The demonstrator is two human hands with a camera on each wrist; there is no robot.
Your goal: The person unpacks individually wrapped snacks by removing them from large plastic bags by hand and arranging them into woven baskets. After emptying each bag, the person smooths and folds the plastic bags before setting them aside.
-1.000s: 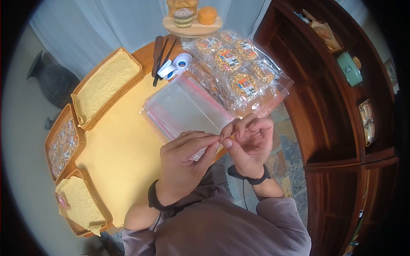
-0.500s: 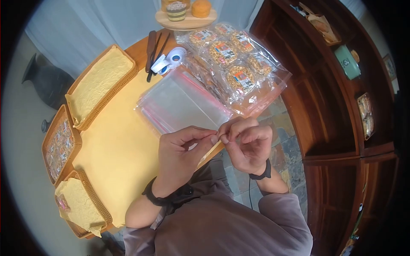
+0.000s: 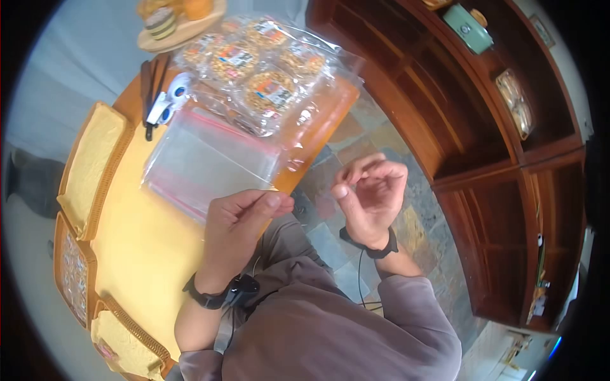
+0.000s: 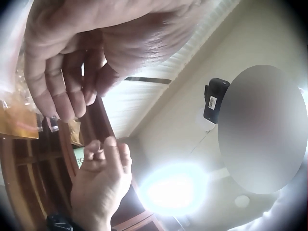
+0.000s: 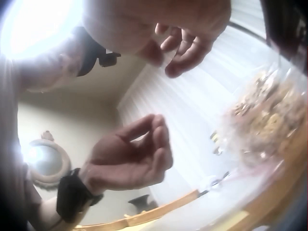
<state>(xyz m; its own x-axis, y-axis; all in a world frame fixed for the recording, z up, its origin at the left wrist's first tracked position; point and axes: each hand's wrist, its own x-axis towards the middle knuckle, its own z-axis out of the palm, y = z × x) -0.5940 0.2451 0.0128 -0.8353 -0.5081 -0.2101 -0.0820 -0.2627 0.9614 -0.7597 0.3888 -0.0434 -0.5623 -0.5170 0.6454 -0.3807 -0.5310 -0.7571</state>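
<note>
My left hand (image 3: 238, 222) is held over the near edge of the table, its thumb and fingertips brought together. Between those fingertips no object shows, in the head view or in the right wrist view. To the right, over the floor, my right hand (image 3: 375, 193) is raised palm up with loosely curled fingers and nothing visible in it. The two hands are apart. Nearest to the left hand lies a stack of clear plastic bags (image 3: 210, 159) with pink-red edges. Behind it, round nut-covered snacks (image 3: 270, 92) with printed labels sit in clear wrapping.
White tape dispensers (image 3: 166, 101) and dark slim tools (image 3: 149, 89) lie behind the bags. Wicker trays (image 3: 105, 184) with yellow cloth line the table's left edge. A wooden board (image 3: 190, 30) carries bread-like items. A dark wooden shelf unit (image 3: 445, 133) rises on the right.
My hands, earlier joined at the fingertips, have separated, the left going left and the right staying on the right. The head view has turned to the right.
</note>
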